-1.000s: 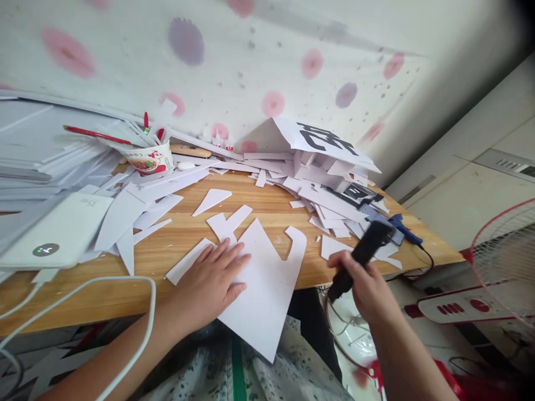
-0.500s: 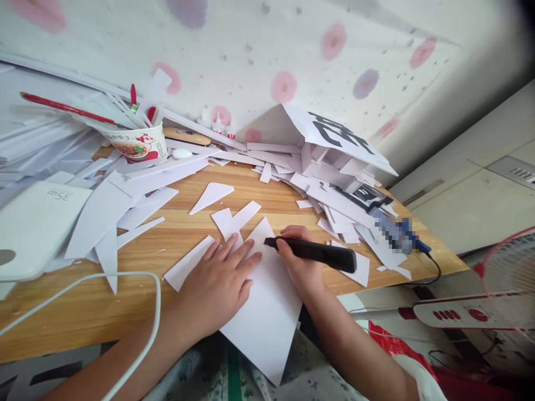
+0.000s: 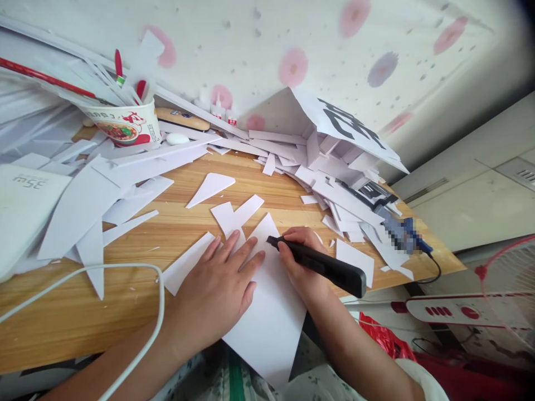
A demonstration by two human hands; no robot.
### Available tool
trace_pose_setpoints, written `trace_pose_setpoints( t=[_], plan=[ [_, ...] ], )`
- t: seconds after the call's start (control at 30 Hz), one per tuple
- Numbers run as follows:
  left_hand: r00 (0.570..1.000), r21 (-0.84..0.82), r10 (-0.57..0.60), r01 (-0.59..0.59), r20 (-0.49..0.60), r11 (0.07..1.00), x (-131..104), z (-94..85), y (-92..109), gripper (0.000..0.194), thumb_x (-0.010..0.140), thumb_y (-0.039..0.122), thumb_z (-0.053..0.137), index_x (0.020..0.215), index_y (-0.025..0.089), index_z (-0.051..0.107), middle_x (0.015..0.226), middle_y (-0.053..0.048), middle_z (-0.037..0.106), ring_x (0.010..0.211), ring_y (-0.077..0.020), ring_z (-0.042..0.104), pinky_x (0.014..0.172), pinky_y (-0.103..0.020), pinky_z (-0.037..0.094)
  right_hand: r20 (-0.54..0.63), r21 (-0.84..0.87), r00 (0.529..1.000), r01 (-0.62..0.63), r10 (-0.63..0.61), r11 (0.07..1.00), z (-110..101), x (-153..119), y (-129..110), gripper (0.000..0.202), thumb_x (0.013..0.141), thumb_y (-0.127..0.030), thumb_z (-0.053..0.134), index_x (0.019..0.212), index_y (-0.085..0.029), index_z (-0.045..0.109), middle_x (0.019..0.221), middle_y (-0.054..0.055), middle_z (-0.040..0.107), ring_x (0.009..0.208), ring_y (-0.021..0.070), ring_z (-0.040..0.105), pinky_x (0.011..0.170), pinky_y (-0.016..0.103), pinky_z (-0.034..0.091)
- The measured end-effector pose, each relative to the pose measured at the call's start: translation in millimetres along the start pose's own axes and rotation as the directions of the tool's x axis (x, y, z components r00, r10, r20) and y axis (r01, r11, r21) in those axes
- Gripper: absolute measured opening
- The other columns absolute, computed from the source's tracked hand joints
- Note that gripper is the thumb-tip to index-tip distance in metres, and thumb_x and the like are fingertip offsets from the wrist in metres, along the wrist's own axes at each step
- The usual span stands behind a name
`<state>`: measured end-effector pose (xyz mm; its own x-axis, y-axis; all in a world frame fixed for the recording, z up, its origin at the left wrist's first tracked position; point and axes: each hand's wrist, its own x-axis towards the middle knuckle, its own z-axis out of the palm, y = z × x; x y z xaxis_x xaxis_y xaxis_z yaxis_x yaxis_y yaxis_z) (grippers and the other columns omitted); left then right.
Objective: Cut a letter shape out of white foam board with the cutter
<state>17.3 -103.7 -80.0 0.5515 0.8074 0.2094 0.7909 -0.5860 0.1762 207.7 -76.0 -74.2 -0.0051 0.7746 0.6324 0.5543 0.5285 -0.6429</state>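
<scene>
The near corner of a white sheet point(image 3: 271, 317) juts past the edge of the table point(image 3: 92, 328) at 6 o'clock, over the person's lap; its far corner points to 12. The left hand point(image 3: 221, 284) rests on the sheet's 9 o'clock side, palm down, fingers straight and slightly spread, gripping nothing. At 2 o'clock the right hand point(image 3: 307, 283) is curled firmly around a black cutter point(image 3: 334, 272), butt toward 4 and tip toward 10, the tip just beside the left fingertips (whether it touches the sheet is too small to tell). A white cable point(image 3: 162, 295) crosses in front of the left forearm at 8.

Past the left hand, a strip point(image 3: 188, 263) lies at 10; at 11 come a Y-shaped offcut point(image 3: 225, 214) and, beyond it, a pointed piece point(image 3: 211, 189). A scrap point(image 3: 355, 260) lies at 2, past the right hand. Between 9 and 10 a power bank point(image 3: 29, 211) is cut off by the picture's edge.

Farther back, a cup point(image 3: 129, 125) full of sticks stands between 10 and 11, 2 small bottles point(image 3: 217, 109) between 11 and 12, and a model point(image 3: 351, 128) with black marks on its roof at 1. The wall point(image 3: 259, 50) behind is spotted pink and purple.
</scene>
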Motion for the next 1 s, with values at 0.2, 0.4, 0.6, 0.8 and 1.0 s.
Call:
trace_pose_setpoints(
  t=[0.2, 0.4, 0.6, 0.8, 1.0],
  plan=[
    [1.000, 0.001, 0.004, -0.004, 0.002, 1.000, 0, -1.2, 0, 0.044, 0.095, 0.035, 0.042, 0.137, 0.027, 0.051, 0.152, -0.004, 0.040, 0.141, -0.0373, 0.031, 0.109, -0.060, 0.031, 0.023, -0.053, 0.997, 0.071, -0.070, 0.996, -1, -2, -6, 0.012, 0.078, -0.016, 0.066, 0.083, -0.024, 0.059, 0.084, 0.001, 0.063, 0.073, 0.0159, 0.063, 0.069, 0.032, 0.052],
    [1.000, 0.003, -0.013, 0.013, -0.003, 1.000, 0, -0.6, 2, 0.043, 0.095, 0.036, 0.042, 0.136, 0.027, 0.052, 0.151, -0.004, 0.041, 0.141, -0.0375, 0.030, 0.110, -0.062, 0.029, 0.096, -0.114, 0.993, 0.083, -0.072, 0.990, -4, -8, -9, 0.016, 0.080, -0.017, 0.064, 0.089, -0.027, 0.056, 0.085, 0.001, 0.061, 0.075, 0.0172, 0.063, 0.070, 0.034, 0.053],
    [1.000, -0.003, -0.029, 0.029, 0.007, 1.000, 2, -3.2, 3, 0.041, 0.095, 0.035, 0.043, 0.134, 0.028, 0.054, 0.150, -0.004, 0.043, 0.141, -0.0363, 0.031, 0.109, -0.061, 0.031, 0.132, -0.093, 0.985, 0.128, -0.115, 0.987, -4, -10, -9, 0.021, 0.078, -0.012, 0.065, 0.090, -0.027, 0.056, 0.085, 0.001, 0.060, 0.072, 0.0162, 0.063, 0.067, 0.032, 0.052],
    [0.999, -0.005, -0.033, 0.033, 0.005, 0.999, 2, -3.7, 3, 0.041, 0.094, 0.036, 0.044, 0.133, 0.029, 0.054, 0.149, -0.003, 0.044, 0.140, -0.0352, 0.032, 0.109, -0.059, 0.032, 0.119, -0.087, 0.982, 0.156, -0.145, 0.984, -6, -12, -5, 0.023, 0.078, -0.011, 0.066, 0.090, -0.027, 0.054, 0.085, 0.001, 0.060, 0.074, 0.0158, 0.063, 0.065, 0.030, 0.053],
    [0.999, 0.004, -0.041, 0.040, 0.029, 0.999, 2, -4.2, 3, 0.042, 0.095, 0.036, 0.042, 0.134, 0.028, 0.054, 0.150, -0.003, 0.043, 0.141, -0.0356, 0.032, 0.110, -0.060, 0.030, 0.128, -0.087, 0.981, 0.160, -0.148, 0.983, -8, -11, -6, 0.021, 0.078, -0.012, 0.064, 0.090, -0.028, 0.056, 0.085, 0.002, 0.061, 0.072, 0.0174, 0.064, 0.062, 0.032, 0.054]
  ],
)
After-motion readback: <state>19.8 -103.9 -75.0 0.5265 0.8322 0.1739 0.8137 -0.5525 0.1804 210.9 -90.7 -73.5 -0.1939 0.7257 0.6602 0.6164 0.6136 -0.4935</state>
